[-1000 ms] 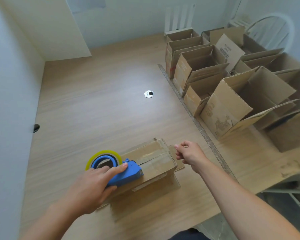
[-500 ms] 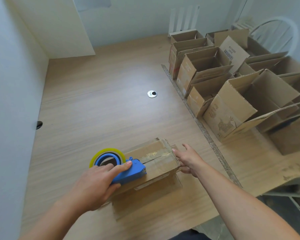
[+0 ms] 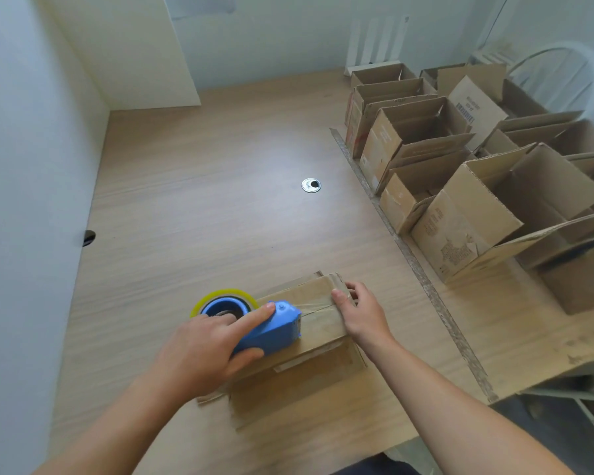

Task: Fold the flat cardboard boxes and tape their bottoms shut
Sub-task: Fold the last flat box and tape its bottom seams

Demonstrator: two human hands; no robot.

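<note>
A small cardboard box (image 3: 318,332) stands bottom-up near the front of the wooden table (image 3: 203,200), its flaps closed with clear tape along the seam. My left hand (image 3: 206,351) grips a blue tape dispenser (image 3: 271,329) with a yellow-edged roll, set on the box's top near its left end, index finger stretched along the dispenser. My right hand (image 3: 360,313) rests on the box's right end, thumb pressing the tape on top and fingers down over the edge.
Several folded, open-topped cardboard boxes (image 3: 460,186) crowd the right side of the table, behind a metal strip (image 3: 408,255). A round cable grommet (image 3: 311,185) sits mid-table. A white chair (image 3: 559,70) stands at the far right. White walls close the left and back.
My right hand came in from beside the box, opened and settled on the box's right end over the tape. The dispenser and my left hand stayed nearly in place.
</note>
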